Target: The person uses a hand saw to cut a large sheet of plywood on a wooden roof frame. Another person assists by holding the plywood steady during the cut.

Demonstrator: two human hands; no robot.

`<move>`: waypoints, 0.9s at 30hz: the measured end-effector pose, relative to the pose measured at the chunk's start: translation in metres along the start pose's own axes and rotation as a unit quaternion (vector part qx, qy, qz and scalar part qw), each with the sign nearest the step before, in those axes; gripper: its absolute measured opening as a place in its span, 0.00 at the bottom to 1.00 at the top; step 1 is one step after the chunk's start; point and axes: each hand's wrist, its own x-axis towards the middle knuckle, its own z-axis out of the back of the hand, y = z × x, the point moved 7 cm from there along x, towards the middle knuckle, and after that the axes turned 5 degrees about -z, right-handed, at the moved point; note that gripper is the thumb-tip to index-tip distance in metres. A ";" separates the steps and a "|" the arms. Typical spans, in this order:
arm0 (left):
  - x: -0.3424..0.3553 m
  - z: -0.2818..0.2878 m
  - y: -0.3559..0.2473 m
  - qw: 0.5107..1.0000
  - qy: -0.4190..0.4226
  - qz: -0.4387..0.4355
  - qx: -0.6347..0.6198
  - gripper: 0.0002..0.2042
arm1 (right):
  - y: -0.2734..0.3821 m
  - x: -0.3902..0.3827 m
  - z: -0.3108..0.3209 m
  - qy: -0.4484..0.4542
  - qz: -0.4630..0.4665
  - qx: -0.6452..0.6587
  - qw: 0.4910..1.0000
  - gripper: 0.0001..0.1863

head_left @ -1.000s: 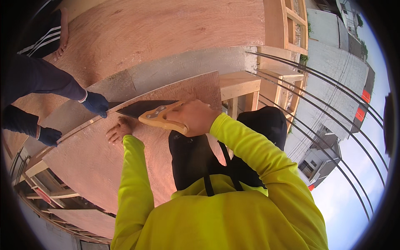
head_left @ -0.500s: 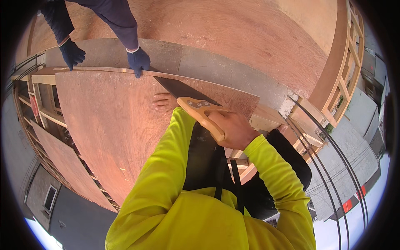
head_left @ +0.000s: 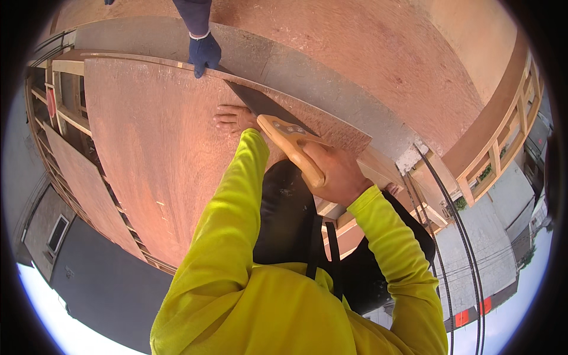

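A hand saw with a wooden handle [head_left: 273, 130] and dark blade [head_left: 248, 97] lies across the reddish plywood sheet [head_left: 142, 142] at its far edge. My right hand [head_left: 336, 171] is wrapped round the handle, its wrist in a yellow sleeve. My left hand [head_left: 235, 119] rests flat on the sheet just left of the saw, fingers spread, partly behind the handle. A co-worker's blue-gloved hand [head_left: 204, 54] grips the sheet's edge beside the blade's tip.
Beyond the edge run a grey strip [head_left: 296, 77] and another large plywood panel [head_left: 378, 53]. Timber frames [head_left: 71, 106] stand at left and right [head_left: 497, 154]. Dark bars [head_left: 449, 207] pass along the right, above grey structures and bits of sky. My dark-clad knees are below the sheet.
The view has swung round, so the sheet and co-worker sit higher and farther across. The co-worker's other hand has mostly left the top of the view. My grips look the same.
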 end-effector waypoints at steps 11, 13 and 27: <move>-0.001 0.058 -0.029 0.922 0.293 -0.121 -0.224 0.62 | -0.011 -0.004 0.023 0.031 -0.017 -0.028 0.999 0.14; 0.004 0.057 -0.031 0.915 0.302 -0.123 -0.236 0.62 | -0.017 0.011 0.010 0.030 -0.007 -0.028 0.999 0.17; -0.002 0.068 -0.036 0.911 0.307 -0.151 -0.231 0.58 | -0.022 0.003 0.004 0.019 0.008 -0.023 1.000 0.18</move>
